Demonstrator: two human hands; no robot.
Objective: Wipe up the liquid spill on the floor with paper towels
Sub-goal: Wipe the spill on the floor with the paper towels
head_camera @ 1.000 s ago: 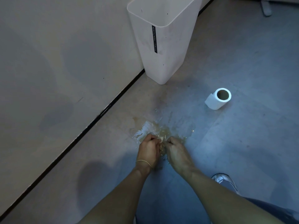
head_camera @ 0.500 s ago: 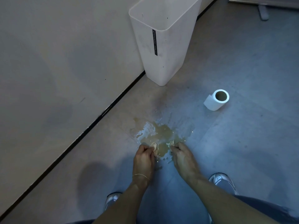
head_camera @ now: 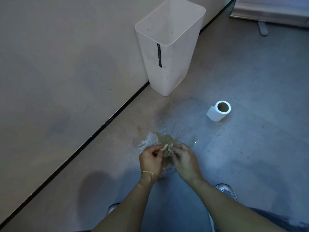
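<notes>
Two hands: your left hand [head_camera: 151,160] and right hand [head_camera: 183,159] meet low at centre, knuckles nearly touching, over the spill.
Left hand: fingers curled closed, pinching one end of a soggy shred of paper towel [head_camera: 167,148]; a thin bracelet [head_camera: 148,172] circles the wrist.
Right hand: fingers curled closed on the other end of the same wet shred.
Spill [head_camera: 164,139]: a brownish, glistening puddle on the floor [head_camera: 250,156], spreading from under your hands toward 12 o'clock.
Paper roll [head_camera: 219,111]: white, lying on its side at 2 o'clock from your hands, well apart from the puddle.
Bin [head_camera: 168,64]: tall, white, upright at 12 o'clock, beside the wall [head_camera: 58,64].
Shoes [head_camera: 226,190]: one at 4 o'clock, another at 7 o'clock.
</notes>
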